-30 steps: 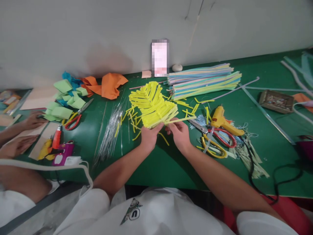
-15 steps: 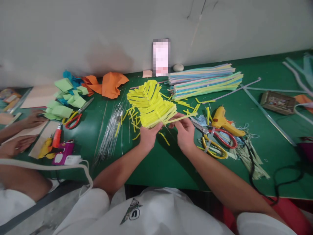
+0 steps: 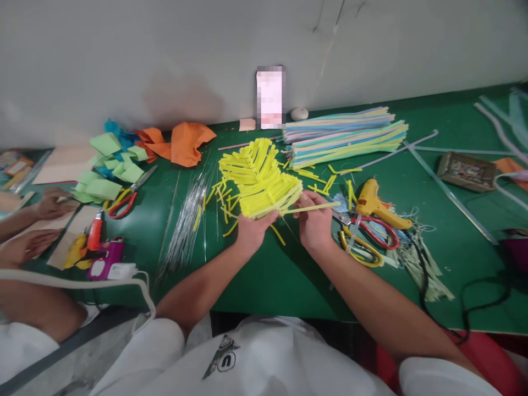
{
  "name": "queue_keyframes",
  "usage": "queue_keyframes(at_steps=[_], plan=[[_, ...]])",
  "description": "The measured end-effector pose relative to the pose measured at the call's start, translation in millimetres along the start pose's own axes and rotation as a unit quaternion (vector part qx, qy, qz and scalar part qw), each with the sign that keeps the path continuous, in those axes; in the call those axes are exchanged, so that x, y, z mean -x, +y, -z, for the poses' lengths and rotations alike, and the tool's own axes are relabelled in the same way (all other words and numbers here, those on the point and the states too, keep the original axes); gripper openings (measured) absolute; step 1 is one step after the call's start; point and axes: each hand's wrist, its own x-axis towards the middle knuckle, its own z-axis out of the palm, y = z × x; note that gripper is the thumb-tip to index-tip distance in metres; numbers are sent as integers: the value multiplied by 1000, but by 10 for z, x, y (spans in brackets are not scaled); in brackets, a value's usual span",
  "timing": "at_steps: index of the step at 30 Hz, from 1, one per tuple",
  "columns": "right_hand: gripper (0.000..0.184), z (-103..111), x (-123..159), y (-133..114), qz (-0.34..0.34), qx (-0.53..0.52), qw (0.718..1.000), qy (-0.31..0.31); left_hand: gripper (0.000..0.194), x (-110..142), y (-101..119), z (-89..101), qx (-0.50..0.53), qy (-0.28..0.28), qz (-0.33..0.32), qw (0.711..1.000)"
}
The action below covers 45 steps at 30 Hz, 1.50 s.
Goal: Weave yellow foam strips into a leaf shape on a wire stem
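Note:
Yellow pipe cleaners joined in leaf-like rows make up a woven piece (image 3: 264,181) in the middle of the table. My left hand (image 3: 252,228) is closed on its near edge, thumb on top. A single pale yellow pipe cleaner (image 3: 313,208) sticks out to the right from that edge. My right hand (image 3: 315,223) is closed around this strip, its fingertips partly hidden. A thin wire runs down from the piece between my hands. Short yellow cut pieces (image 3: 225,198) lie beside and behind the woven piece.
Right of my right hand lie scissors (image 3: 377,234), a yellow glue gun (image 3: 370,201) and tassels (image 3: 424,264). Bundled pipe cleaners (image 3: 346,137) lie behind. Thin wires (image 3: 187,220) are at left, beyond them folded green paper (image 3: 101,187) and a co-worker's hands (image 3: 45,220). A phone (image 3: 270,98) leans on the wall.
My right hand has shifted slightly right, and the strip's free end now reaches further right and a little lower. My left hand stays on the woven piece's near edge.

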Motion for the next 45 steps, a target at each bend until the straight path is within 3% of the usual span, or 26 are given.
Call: queue_keyframes(at_steps=[7,12,20,26,39,45], plan=[[23,-9,-17,-12,-32,-4,999,19,39,25,-19,-19,16,-4,-7,1000],[20,-16,-10,-9,-6,-22,999,-36,43,38,-68,-57,58,41,34,997],[25,-5,0,22,-13,16,997,-72,43,-19,-18,-49,102,44,62,992],[35,-33,18,38,-47,27,991,-122,41,-18,-67,-10,94,4,24,995],[26,-29,41,26,-13,79,990,-117,44,-3,-59,-35,118,-46,18,992],[28,-22,46,33,-6,89,990,-110,43,6,-60,-42,111,-32,29,993]])
